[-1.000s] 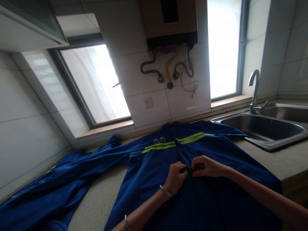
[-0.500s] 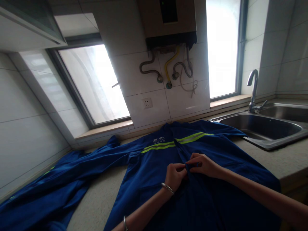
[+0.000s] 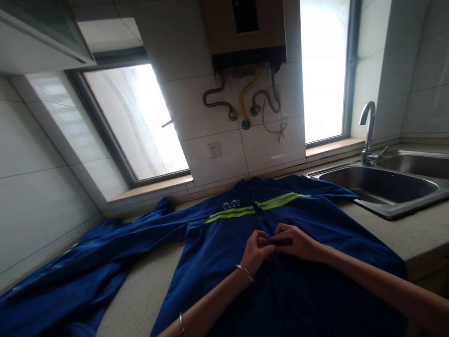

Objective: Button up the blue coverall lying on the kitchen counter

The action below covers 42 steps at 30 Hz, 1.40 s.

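Note:
A blue work jacket (image 3: 224, 252) with yellow-green and grey reflective stripes lies spread, front up, on the counter. Both hands meet at its front opening, below the chest stripe. My left hand (image 3: 257, 249), with a bracelet at the wrist, pinches one edge of the placket. Close against it, my right hand (image 3: 294, 241) grips the cloth between thumb and fingers. Whether a button sits between the fingertips is hidden. White lettering marks the chest above the stripe.
Another blue garment (image 3: 70, 281) lies bunched on the counter (image 3: 140, 285) at the left. A steel sink (image 3: 382, 187) with a faucet (image 3: 367, 131) is at the right, near one sleeve. A water heater (image 3: 247, 28) with pipes hangs on the tiled wall between two windows.
My left hand's fingers have shifted and curled at the placket, its knuckles a little higher. My right hand stays nearly in place, and the jacket lies as before.

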Available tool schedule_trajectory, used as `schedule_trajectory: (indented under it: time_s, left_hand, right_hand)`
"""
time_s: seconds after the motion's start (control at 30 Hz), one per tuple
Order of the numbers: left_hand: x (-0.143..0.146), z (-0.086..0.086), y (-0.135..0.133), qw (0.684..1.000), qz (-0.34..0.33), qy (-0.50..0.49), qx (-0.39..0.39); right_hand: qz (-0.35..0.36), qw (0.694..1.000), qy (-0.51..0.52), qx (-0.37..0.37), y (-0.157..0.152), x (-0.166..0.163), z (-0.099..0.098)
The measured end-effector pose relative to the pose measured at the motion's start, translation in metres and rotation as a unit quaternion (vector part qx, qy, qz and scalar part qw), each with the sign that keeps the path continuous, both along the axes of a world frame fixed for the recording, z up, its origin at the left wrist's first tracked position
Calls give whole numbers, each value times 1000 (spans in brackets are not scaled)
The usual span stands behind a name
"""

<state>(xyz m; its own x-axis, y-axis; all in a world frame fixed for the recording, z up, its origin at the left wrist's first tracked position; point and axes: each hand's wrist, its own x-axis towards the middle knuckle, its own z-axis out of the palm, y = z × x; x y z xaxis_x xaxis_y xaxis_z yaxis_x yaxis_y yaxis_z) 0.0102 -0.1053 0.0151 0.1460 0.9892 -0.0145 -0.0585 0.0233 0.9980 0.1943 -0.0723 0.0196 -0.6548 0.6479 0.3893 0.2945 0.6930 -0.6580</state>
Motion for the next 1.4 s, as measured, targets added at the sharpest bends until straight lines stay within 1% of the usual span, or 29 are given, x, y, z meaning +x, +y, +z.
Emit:
schedule_trajectory:
  time_s: [0.1, 0.2, 0.37, 0.53, 0.67, 0.73, 0.87, 0.9, 1.0, 1.07, 1.13, 1.27, 1.4]
  left_hand:
    - [0, -1, 1, 1000, -12, 25, 15]
    - [-3, -7, 3, 999, -26, 40, 21]
    - [-6, -14, 5, 993, -36, 83, 70]
    - [-2, -9, 0, 984, -13, 158, 81]
    - [-1, -3, -5, 973, 2, 205, 110]
    - [-1, -3, -5, 971, 5, 206, 119]
    - [-2, -5, -3, 982, -8, 169, 85]
    - [-2, -6, -3, 983, -17, 162, 89]
    - [-1, -7, -6, 970, -26, 185, 157]
    - [1, -7, -9, 957, -12, 218, 192]
    - [2, -7, -11, 952, 0, 238, 192]
    - [4, -4, -13, 945, 3, 265, 189]
    - [4, -2, -15, 932, 8, 302, 199]
  right_hand:
    - [9, 1000, -5, 17, -1, 0, 0]
    - [20, 999, -14, 27, -3, 1, 2]
    - [57, 998, -27, 9, -5, 3, 8]
    - [68, 997, -23, -1, -6, 5, 12]
    - [73, 997, -11, -3, -6, 5, 11]
    - [70, 997, -7, 0, -5, 5, 10]
    - [64, 998, -8, 24, -4, 4, 8]
    - [62, 997, -9, 33, -4, 4, 8]
    - [53, 997, -8, 54, -5, 3, 7]
    - [54, 997, -11, 60, -6, 3, 6]
    - [59, 996, -21, 66, -6, 3, 5]
    - [64, 994, -45, 80, -6, 3, 3]
    - [54, 993, -50, 94, -7, 3, 0]
